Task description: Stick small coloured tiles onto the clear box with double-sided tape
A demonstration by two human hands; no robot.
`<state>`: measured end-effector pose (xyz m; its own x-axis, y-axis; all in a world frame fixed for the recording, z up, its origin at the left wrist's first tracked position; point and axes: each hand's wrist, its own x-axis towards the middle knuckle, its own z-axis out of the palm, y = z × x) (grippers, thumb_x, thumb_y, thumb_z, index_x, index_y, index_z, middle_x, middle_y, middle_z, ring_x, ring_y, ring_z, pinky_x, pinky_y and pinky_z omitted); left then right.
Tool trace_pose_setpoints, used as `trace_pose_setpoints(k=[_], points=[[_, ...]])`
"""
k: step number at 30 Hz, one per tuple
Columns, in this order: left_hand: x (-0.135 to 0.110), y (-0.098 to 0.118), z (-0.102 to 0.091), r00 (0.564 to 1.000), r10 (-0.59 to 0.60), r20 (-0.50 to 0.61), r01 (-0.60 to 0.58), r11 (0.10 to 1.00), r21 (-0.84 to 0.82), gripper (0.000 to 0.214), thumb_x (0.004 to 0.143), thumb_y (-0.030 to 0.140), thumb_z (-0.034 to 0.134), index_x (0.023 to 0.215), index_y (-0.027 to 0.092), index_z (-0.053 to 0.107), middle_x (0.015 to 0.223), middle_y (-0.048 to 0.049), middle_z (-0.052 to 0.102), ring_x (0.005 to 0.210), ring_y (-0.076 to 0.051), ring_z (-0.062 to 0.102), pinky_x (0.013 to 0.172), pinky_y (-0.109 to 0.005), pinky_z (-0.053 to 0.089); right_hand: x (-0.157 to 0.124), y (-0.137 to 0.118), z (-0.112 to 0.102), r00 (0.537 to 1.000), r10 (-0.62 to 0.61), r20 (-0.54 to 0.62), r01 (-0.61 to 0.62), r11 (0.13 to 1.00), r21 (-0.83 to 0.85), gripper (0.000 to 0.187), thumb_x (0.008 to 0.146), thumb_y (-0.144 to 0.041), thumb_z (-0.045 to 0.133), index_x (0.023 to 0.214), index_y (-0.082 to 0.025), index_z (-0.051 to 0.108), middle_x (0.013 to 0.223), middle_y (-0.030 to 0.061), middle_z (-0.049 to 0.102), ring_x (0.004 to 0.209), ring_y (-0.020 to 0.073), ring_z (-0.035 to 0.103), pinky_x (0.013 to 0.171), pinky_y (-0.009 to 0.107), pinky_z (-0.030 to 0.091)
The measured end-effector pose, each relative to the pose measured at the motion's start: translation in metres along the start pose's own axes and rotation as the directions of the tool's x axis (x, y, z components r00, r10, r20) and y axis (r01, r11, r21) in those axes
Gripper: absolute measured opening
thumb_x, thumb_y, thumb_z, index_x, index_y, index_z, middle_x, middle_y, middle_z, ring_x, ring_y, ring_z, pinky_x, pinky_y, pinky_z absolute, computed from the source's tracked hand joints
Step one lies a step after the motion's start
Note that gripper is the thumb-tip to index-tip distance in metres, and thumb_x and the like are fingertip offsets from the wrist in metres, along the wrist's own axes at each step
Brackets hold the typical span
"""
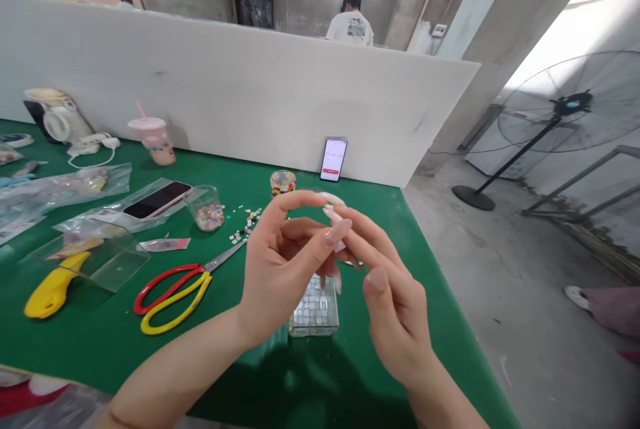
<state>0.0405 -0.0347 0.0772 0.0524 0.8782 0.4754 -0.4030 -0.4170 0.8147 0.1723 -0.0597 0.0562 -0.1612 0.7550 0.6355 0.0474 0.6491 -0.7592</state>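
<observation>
My left hand (285, 269) is raised above the table with thumb and fingers closed in a pinch. A small whitish piece (340, 246) shows at its fingertips, too small to name surely. My right hand (395, 289) comes in from the right, its fingers stretched towards the left fingertips and its thumb apart. The fingertips of both hands overlap, so their exact contact is partly hidden. Below them sits a clear box (315, 312) covered with small shiny square tiles, its far part hidden by my hands.
Red-and-yellow-handled scissors (175, 296) lie left of my hands, beside loose small tiles (240, 232). Further left are a cup of beads (209, 216), a dark phone (157, 200), a clear plastic piece (115, 266) and a yellow-handled tool (55, 289). A lit phone (333, 159) leans on the partition.
</observation>
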Motion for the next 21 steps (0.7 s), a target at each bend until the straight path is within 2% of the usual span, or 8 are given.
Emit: trace_pose_setpoints(k=[5,10,15,16,17,18,19,21], points=[[-0.005,-0.001,0.004,0.999,0.039,-0.016,-0.039,0.999,-0.030,0.020,0.089,0.019,0.067,0.105,0.029,0.060,0.063,0.0085,0.066,0.050,-0.003,0.059,0.048,-0.008,0.050,0.000,-0.003,0.010,0.988,0.109,-0.111,-0.088,0.980,0.179,0.031,0.097,-0.023,0.053,0.121,-0.037,0.066,0.130,-0.0030,0.063,0.128,0.0150,0.052,0.101,0.027,0.051],[-0.010,-0.009,0.012,1.000,0.001,0.014,0.000,1.000,-0.019,0.020,0.088,0.027,0.068,0.104,0.027,0.057,0.071,0.0062,0.062,0.053,-0.005,0.057,0.047,-0.012,0.050,0.002,-0.002,0.012,0.957,0.268,-0.112,-0.187,0.864,0.467,0.017,0.089,-0.027,0.067,0.098,-0.037,0.076,0.118,-0.0031,0.067,0.120,0.0166,0.057,0.097,0.029,0.054],[-0.010,-0.004,0.003,0.953,0.298,-0.044,-0.286,0.942,0.177,0.009,0.095,0.030,0.056,0.093,0.027,0.048,0.071,0.0056,0.053,0.050,-0.008,0.050,0.046,-0.020,0.045,0.008,0.000,0.004,0.940,0.340,-0.023,-0.266,0.774,0.575,0.009,0.085,-0.033,0.070,0.088,-0.037,0.078,0.110,-0.0019,0.069,0.112,0.0186,0.063,0.092,0.032,0.056],[-0.009,0.002,-0.003,0.948,0.317,0.009,-0.309,0.916,0.257,0.007,0.097,0.030,0.051,0.091,0.026,0.049,0.070,0.0046,0.051,0.050,-0.009,0.049,0.046,-0.021,0.043,0.009,0.001,0.001,0.945,0.327,-0.015,-0.260,0.777,0.573,0.009,0.084,-0.034,0.071,0.088,-0.037,0.078,0.108,-0.0013,0.070,0.112,0.0190,0.063,0.092,0.033,0.056],[-0.008,0.009,-0.009,0.933,0.332,0.142,-0.361,0.859,0.364,0.010,0.098,0.030,0.048,0.090,0.025,0.052,0.068,0.0035,0.051,0.049,-0.010,0.048,0.046,-0.023,0.041,0.010,0.001,-0.001,0.952,0.307,-0.011,-0.246,0.784,0.570,0.009,0.083,-0.034,0.071,0.089,-0.037,0.078,0.107,-0.0011,0.070,0.110,0.0190,0.064,0.091,0.033,0.057],[-0.007,0.016,-0.016,0.907,0.209,0.366,-0.373,0.802,0.466,0.011,0.096,0.030,0.050,0.087,0.024,0.055,0.064,0.0032,0.052,0.048,-0.011,0.047,0.046,-0.024,0.040,0.011,0.001,-0.003,0.958,0.287,-0.001,-0.236,0.789,0.567,0.010,0.083,-0.034,0.072,0.089,-0.038,0.078,0.106,-0.0012,0.070,0.108,0.0187,0.065,0.089,0.033,0.057],[-0.006,0.022,-0.022,0.853,0.102,0.511,-0.400,0.757,0.517,0.012,0.096,0.030,0.049,0.089,0.024,0.057,0.060,0.0033,0.053,0.045,-0.011,0.046,0.044,-0.024,0.036,0.011,0.002,-0.004,0.963,0.270,0.015,-0.231,0.791,0.567,0.010,0.082,-0.034,0.073,0.089,-0.038,0.078,0.106,-0.0014,0.070,0.106,0.0182,0.065,0.087,0.032,0.058],[-0.005,0.032,-0.029,0.799,-0.076,0.597,-0.401,0.672,0.622,0.013,0.095,0.027,0.047,0.090,0.024,0.058,0.058,0.0031,0.055,0.045,-0.013,0.047,0.044,-0.025,0.033,0.011,0.003,-0.006,0.969,0.242,0.056,-0.230,0.789,0.569,0.010,0.082,-0.034,0.073,0.089,-0.040,0.077,0.104,-0.0018,0.069,0.104,0.0175,0.066,0.085,0.032,0.059]])
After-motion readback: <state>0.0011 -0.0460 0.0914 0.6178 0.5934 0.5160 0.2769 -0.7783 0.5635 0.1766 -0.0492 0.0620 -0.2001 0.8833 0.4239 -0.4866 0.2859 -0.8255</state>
